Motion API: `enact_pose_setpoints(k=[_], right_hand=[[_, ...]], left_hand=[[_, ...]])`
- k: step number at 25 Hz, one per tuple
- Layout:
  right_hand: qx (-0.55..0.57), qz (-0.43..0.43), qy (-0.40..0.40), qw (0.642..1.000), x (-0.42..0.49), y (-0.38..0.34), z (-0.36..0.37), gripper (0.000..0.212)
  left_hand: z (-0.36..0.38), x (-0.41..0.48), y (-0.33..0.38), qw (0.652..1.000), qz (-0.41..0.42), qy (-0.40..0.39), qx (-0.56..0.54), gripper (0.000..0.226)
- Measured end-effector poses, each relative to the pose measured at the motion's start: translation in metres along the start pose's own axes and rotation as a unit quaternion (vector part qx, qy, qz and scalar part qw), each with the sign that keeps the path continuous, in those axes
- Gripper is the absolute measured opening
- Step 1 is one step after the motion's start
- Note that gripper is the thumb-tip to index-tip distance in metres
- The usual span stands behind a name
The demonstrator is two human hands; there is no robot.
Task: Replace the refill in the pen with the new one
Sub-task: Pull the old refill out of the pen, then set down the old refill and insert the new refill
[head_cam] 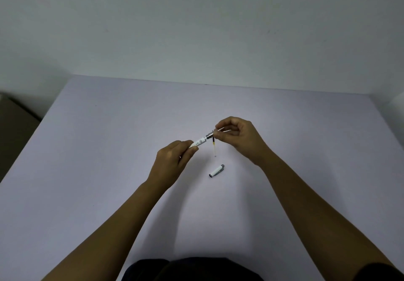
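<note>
Left hand [172, 157] was closed around the white pen barrel [200, 142], held above the table [109, 149], metal-collared end pointing up-right. Right hand [237, 137] was just right of that end, fingers curled, fingertips [218, 135] pinching small parts there; a thin refill [214, 147] hung down from the pinch, dark at top, clear toward the tip. Whether it touched the barrel end couldn't be told. White pen cap [216, 171] lay on the table below the barrel, near it, not touching.

Both bare forearms reach forward, converging. The left hand [172, 160] is curled into a closed grip, thumb forward. The right hand [237, 137], raised slightly higher, pinches with thumb and fingertips.
</note>
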State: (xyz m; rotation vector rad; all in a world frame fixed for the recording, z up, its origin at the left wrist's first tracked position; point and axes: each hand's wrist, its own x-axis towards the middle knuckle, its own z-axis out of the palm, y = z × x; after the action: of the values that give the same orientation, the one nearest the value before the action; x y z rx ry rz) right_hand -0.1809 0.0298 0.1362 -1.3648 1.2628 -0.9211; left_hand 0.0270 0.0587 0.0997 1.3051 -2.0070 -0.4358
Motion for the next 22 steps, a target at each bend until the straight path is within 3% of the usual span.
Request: enact_pose_setpoints(k=[8, 13, 19, 22], right_hand=[[0.159, 0.01, 0.063, 0.985, 0.01, -0.001, 0.004, 0.014], [0.349, 0.061, 0.181, 0.918, 0.018, 0.022, -0.009, 0.013], [0.277, 0.289, 0.258, 0.879, -0.006, 0.124, 0.027, 0.026], [0.104, 0.364, 0.295, 0.877, -0.019, 0.164, 0.042, 0.021]], left_hand=[[0.0, 0.001, -0.003, 1.0, 0.005, -0.004, 0.029, 0.014], [0.001, -0.003, -0.009, 0.999, -0.019, -0.008, 0.031, 0.012], [0.004, -0.003, -0.013, 0.999, -0.036, -0.006, 0.023, 0.013], [0.005, -0.002, -0.014, 0.999, -0.038, -0.014, 0.028, 0.014]])
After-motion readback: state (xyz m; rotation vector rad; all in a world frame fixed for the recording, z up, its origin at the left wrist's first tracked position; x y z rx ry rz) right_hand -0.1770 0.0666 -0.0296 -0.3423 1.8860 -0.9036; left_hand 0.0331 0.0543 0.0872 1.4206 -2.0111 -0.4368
